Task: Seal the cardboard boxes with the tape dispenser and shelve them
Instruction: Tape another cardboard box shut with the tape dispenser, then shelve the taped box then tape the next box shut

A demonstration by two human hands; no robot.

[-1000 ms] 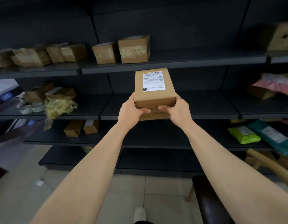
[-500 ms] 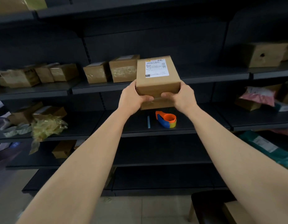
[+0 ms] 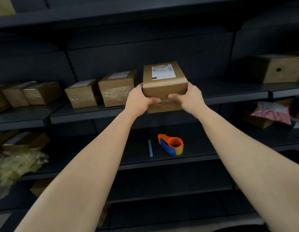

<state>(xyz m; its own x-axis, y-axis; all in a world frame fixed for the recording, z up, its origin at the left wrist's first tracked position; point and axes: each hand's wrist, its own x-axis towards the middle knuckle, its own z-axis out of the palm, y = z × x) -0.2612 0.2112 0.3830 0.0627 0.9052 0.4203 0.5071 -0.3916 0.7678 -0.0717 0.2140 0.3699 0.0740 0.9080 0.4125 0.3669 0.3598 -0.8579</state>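
Box (image 3: 163, 88) lifted higher, dark shelving (image 3: 229, 93), tape dispenser (image 3: 172, 145) below

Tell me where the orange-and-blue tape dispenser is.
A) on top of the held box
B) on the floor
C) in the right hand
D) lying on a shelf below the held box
D: the tape dispenser lies on the dark shelf beside a blue stick, lower than the box gripped by the left hand and right hand.

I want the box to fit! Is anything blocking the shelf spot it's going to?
Nothing visible blocks it. The left hand and right hand grip the box in front of a bare stretch of shelf. The nearest taped box sits to its left, beside the gap, not in it.
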